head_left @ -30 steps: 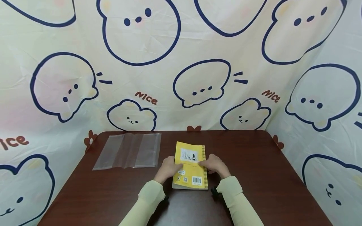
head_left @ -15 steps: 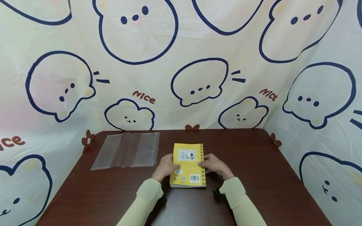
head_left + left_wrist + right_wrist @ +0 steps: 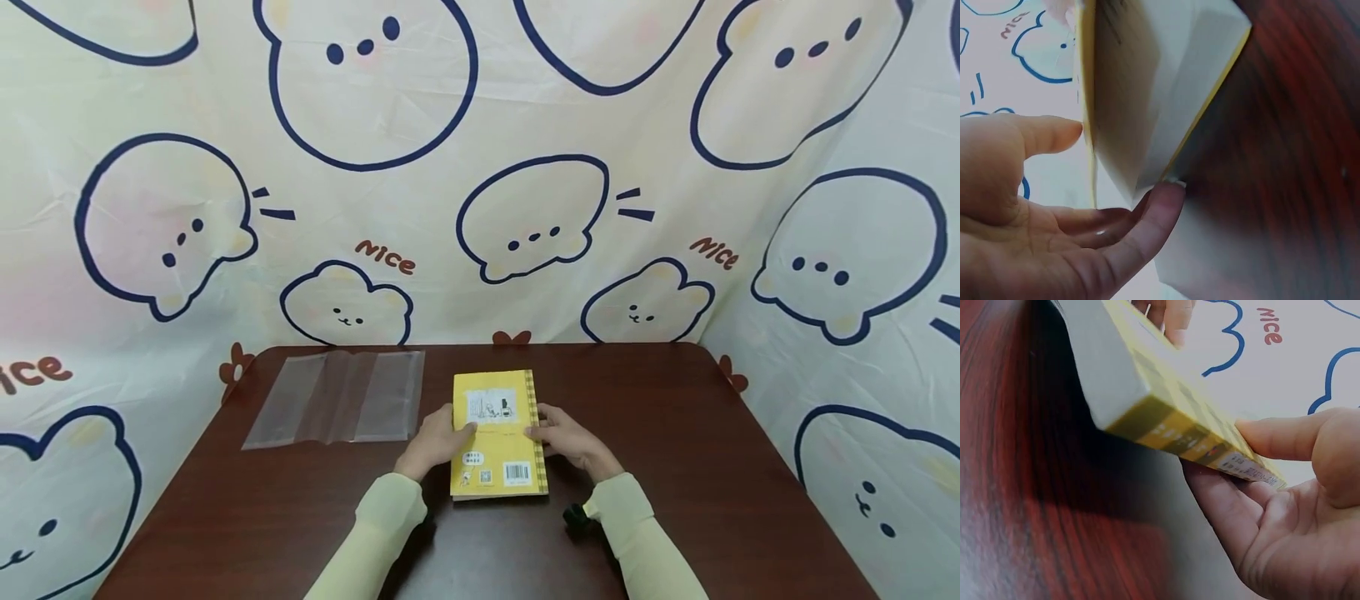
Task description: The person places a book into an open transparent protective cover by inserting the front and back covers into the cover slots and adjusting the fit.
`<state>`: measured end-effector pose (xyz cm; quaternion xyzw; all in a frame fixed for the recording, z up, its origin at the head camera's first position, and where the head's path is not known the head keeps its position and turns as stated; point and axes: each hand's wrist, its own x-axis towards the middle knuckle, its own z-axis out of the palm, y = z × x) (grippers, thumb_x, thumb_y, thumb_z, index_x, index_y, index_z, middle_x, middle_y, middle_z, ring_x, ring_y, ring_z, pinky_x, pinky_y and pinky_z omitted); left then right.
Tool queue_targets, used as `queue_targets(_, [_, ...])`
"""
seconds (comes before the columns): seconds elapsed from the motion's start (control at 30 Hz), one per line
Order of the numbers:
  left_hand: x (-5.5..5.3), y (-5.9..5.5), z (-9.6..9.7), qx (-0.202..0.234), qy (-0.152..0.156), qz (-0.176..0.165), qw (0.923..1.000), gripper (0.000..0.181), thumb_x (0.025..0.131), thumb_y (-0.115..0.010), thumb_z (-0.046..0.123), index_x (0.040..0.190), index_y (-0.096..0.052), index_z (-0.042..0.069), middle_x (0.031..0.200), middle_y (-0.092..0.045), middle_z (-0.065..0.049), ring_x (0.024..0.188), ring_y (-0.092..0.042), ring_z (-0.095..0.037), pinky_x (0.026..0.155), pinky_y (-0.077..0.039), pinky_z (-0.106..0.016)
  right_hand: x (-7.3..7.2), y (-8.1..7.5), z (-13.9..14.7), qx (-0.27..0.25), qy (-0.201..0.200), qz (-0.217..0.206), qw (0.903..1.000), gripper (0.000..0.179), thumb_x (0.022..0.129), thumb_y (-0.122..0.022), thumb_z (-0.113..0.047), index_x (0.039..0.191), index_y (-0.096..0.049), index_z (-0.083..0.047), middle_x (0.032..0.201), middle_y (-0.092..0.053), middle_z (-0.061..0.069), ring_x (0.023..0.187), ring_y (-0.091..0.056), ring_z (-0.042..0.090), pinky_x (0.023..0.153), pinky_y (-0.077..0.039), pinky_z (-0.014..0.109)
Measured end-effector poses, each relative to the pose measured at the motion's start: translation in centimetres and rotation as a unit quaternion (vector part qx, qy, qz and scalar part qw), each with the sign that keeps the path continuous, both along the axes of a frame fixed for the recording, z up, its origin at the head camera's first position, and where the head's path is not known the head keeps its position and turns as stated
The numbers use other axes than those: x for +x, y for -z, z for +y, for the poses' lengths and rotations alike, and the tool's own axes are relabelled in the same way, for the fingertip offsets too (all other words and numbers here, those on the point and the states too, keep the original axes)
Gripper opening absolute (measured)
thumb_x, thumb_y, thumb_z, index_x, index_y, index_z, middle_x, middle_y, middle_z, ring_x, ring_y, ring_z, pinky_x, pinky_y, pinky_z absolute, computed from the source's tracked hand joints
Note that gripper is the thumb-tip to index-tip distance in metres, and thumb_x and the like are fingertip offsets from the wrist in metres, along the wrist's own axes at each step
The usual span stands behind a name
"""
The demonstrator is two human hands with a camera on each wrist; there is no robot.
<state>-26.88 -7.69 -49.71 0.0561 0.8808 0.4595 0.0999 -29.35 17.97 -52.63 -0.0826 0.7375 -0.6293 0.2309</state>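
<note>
Both hands hold a yellow book (image 3: 498, 450) between them, its barcode side facing up and its checked spine to the right. My left hand (image 3: 437, 439) grips the left edge, thumb on the top cover and fingers beneath. In the left wrist view the pages (image 3: 1147, 81) of the book fan apart at that edge, with fingertips under the lower cover. My right hand (image 3: 570, 437) pinches the spine side, thumb on top and fingers underneath. The right wrist view shows the checked spine (image 3: 1191, 440) tilted above the table.
A clear plastic book cover (image 3: 337, 398) lies flat at the back left of the dark brown table (image 3: 660, 467). Behind the table and along its sides hangs a pale sheet (image 3: 427, 200) with cartoon bears.
The book has shifted slightly left and its far end sits higher in view. Both hands keep their hold on its edges. The plastic cover has stayed put.
</note>
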Motion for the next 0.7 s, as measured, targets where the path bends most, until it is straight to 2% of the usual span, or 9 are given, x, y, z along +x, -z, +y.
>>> queue_targets(0.17, [-0.1,-0.3,-0.6,0.019,-0.001,-0.02,0.9996,0.045,0.103,-0.058,0.031,0.131,-0.049,-0.004,0.086,-0.066,-0.01,0.067,-0.067,-0.017,0.06,-0.049,-0.029,-0.1,-0.1,-0.3,-0.013,-0.008,0.013,0.9998,0.049,0.104,-0.056,-0.01,0.147,-0.038,0.003,0.11,-0.074,0.017,0.094,-0.075,0.026,0.078,-0.061,0.041])
queue_targets(0.27, [-0.1,-0.4,-0.9,0.026,-0.011,-0.037,0.9989,0.048,0.104,-0.056,0.035,0.132,-0.048,-0.004,0.087,-0.067,-0.01,0.068,-0.068,-0.017,0.061,-0.05,-0.03,-0.1,-0.4,-0.5,-0.017,-0.015,0.018,0.9996,0.049,0.104,-0.055,-0.01,0.148,-0.037,0.002,0.111,-0.074,0.018,0.094,-0.075,0.026,0.078,-0.061,0.041])
queue_targets(0.4, [-0.2,-0.4,-1.3,0.059,-0.031,-0.06,0.996,0.052,0.104,-0.056,0.038,0.132,-0.049,-0.005,0.089,-0.068,-0.011,0.071,-0.068,-0.017,0.065,-0.055,-0.033,-0.2,-0.9,-0.8,-0.022,-0.021,0.022,0.9993,0.049,0.104,-0.055,-0.01,0.149,-0.037,0.001,0.112,-0.074,0.019,0.095,-0.075,0.026,0.079,-0.061,0.042])
queue_targets(0.5, [-0.3,-0.3,-1.7,0.101,-0.033,-0.07,0.9919,0.05,0.104,-0.056,0.035,0.132,-0.051,-0.007,0.092,-0.07,-0.014,0.073,-0.07,-0.019,0.07,-0.059,-0.036,-0.4,-1.1,-1.2,-0.022,-0.019,0.028,0.9992,0.05,0.104,-0.055,-0.011,0.149,-0.037,0.001,0.112,-0.074,0.019,0.095,-0.075,0.026,0.079,-0.061,0.042])
queue_targets(0.7, [-0.8,-0.1,-2.7,0.147,-0.032,-0.064,0.9864,0.047,0.105,-0.055,0.021,0.135,-0.049,-0.014,0.097,-0.069,-0.018,0.076,-0.071,-0.02,0.068,-0.06,-0.037,-0.7,-1.2,-2.0,-0.026,-0.007,0.043,0.9987,0.05,0.105,-0.054,-0.011,0.15,-0.038,0.003,0.111,-0.073,0.019,0.094,-0.075,0.026,0.079,-0.061,0.042])
